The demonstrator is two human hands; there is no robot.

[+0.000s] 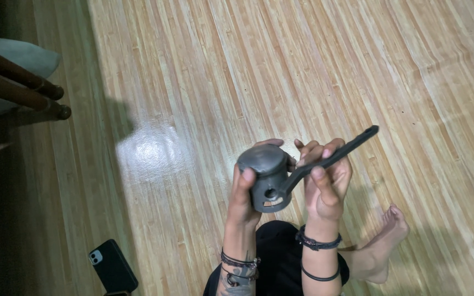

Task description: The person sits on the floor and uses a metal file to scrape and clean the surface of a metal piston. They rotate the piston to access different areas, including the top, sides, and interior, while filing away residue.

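Wooden floor (281, 60) was open across the whole top and right side, wide room for a hand there. Left edge blocked by dark wooden furniture legs (28, 90) with pale fabric (26, 55) behind them. Black phone (112, 267) lay flat near the bottom-left, well apart from the hands. Bare foot (382, 246) sat at bottom right, just beside the right hand's (327, 183) wrist. Both hands were raised mid-frame: left hand (243, 200) wrapped the grey cylindrical part (267, 178), black rod (336, 153) stuck out up-right.
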